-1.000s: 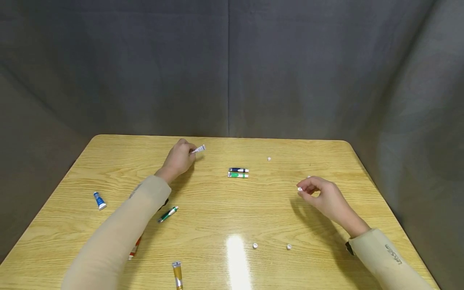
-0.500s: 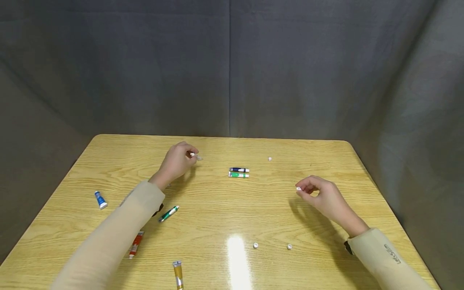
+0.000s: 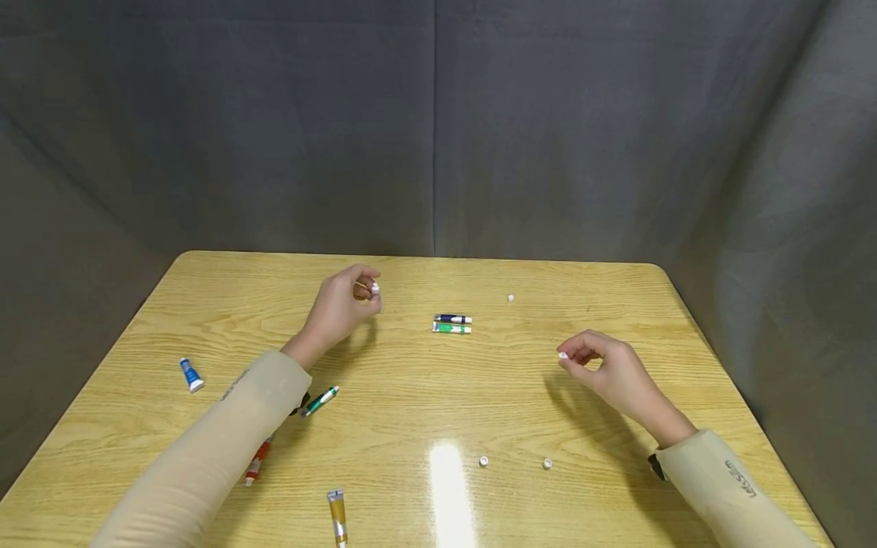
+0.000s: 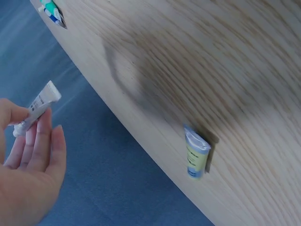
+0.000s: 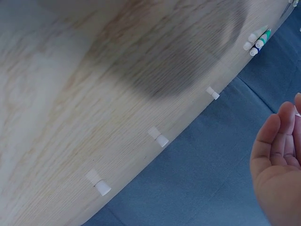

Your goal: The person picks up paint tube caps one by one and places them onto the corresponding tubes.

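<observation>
My left hand point(image 3: 340, 304) is raised over the far left of the table, pinching a small white paint tube point(image 4: 40, 104) between thumb and fingers. In the head view the tube's white nozzle end points up, while the left wrist view shows its flat crimped end beyond the thumb. My right hand point(image 3: 610, 369), above the table's right side, pinches a tiny white cap point(image 3: 563, 355) between thumb and forefinger. Nearest the left hand in its wrist view lies a yellow-labelled tube point(image 4: 196, 155). Dark blue point(image 3: 453, 319) and bright green point(image 3: 451, 329) tubes lie side by side between the hands.
Loose white caps lie at the back point(image 3: 510, 298) and front point(image 3: 483, 461) of the wooden table point(image 3: 397, 411). Around the left arm are a blue tube point(image 3: 192, 375), a dark green tube point(image 3: 320, 401), a partly covered red tube point(image 3: 257, 461) and a gold tube point(image 3: 338, 517).
The left hand has turned the white tube: its crimped end pointed right before, and now the nozzle end faces up. The right hand has stayed nearly still with its cap.
</observation>
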### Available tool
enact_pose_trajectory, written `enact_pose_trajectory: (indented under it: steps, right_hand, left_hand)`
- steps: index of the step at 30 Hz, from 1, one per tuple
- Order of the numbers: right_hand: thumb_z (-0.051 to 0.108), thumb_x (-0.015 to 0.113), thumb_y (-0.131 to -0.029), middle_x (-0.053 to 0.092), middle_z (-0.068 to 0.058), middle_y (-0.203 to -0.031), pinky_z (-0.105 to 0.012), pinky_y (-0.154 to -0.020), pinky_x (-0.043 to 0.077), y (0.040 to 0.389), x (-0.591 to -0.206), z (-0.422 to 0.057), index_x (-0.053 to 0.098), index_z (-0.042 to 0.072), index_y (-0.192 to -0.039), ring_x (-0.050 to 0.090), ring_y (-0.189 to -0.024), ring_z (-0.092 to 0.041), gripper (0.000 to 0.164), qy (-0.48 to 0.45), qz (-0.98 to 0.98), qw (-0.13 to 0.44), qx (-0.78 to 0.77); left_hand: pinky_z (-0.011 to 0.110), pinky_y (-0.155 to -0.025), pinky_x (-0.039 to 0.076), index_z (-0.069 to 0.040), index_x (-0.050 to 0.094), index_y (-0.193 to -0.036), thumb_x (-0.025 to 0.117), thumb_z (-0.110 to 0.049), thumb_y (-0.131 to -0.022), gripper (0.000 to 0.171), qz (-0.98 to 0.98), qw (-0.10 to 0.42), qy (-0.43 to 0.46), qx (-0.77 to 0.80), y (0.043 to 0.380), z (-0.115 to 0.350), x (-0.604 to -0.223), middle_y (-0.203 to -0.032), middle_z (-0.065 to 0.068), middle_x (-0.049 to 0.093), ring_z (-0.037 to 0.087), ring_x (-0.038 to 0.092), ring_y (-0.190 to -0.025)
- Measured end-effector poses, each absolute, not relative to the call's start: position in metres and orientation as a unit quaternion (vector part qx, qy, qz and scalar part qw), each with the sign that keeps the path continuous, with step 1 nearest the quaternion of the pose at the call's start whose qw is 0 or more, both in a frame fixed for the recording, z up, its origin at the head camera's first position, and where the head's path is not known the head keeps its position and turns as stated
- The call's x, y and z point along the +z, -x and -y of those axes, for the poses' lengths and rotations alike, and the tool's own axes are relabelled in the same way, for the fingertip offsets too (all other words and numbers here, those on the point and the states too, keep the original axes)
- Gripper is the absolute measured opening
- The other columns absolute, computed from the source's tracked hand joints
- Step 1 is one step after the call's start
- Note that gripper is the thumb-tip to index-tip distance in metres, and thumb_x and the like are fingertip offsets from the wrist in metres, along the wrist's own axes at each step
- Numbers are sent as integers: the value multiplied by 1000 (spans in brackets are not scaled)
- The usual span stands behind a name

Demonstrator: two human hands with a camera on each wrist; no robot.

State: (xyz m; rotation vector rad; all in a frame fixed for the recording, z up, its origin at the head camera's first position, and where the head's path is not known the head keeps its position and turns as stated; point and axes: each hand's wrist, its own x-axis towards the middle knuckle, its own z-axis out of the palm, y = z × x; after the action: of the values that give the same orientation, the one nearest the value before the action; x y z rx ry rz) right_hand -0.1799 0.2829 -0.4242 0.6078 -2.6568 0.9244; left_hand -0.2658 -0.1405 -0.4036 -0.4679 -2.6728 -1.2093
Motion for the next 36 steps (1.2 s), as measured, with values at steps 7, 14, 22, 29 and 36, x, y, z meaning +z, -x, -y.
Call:
enact_pose_trajectory:
  steps: [7, 14, 22, 29, 36]
  right_hand:
    - [0, 78, -88, 72, 4, -90, -34, -72, 58, 180, -421, -281, 75, 12, -98, 61, -79, 2, 16, -213, 913, 133, 323]
    - [0, 77, -89, 71, 5, -91, -23, -73, 54, 179, -419, -278, 77, 16, -98, 61, -80, 1, 18, -221, 905, 145, 334]
    - [1, 77, -89, 71, 4, -90, -18, -72, 51, 182, -415, -264, 80, 14, -100, 59, -82, 2, 17, -222, 900, 157, 341]
    - [-1, 79, -87, 72, 4, -90, -21, -68, 53, 182, -412, -249, 81, 12, -100, 59, -81, 2, 19, -248, 889, 158, 350]
    - [1, 80, -86, 73, 5, -93, -22, -69, 55, 179, -412, -232, 81, 13, -101, 60, -83, 0, 19, -284, 881, 161, 342]
  left_hand:
    - [50, -96, 56, -1, 66, -128, 66, -6, -95, 33, 891, 96, 173, -409, 260, 135, -399, -108, 14, 75, 29, 71, -99]
    - [42, -82, 58, -5, 77, -112, 71, -14, -97, 19, 899, 120, 189, -376, 251, 132, -400, -105, 12, 78, 25, 73, -96]
    - [34, -75, 53, -8, 79, -113, 72, -17, -98, 19, 900, 106, 221, -360, 234, 131, -399, -108, 6, 78, 19, 69, -95]
    - [31, -77, 58, -8, 78, -113, 71, -14, -98, 18, 894, 100, 287, -329, 216, 125, -399, -104, 3, 77, 13, 68, -89]
    - [29, -71, 56, -8, 79, -109, 72, -13, -97, 15, 881, 123, 348, -297, 201, 118, -399, -97, 1, 77, 9, 66, -82]
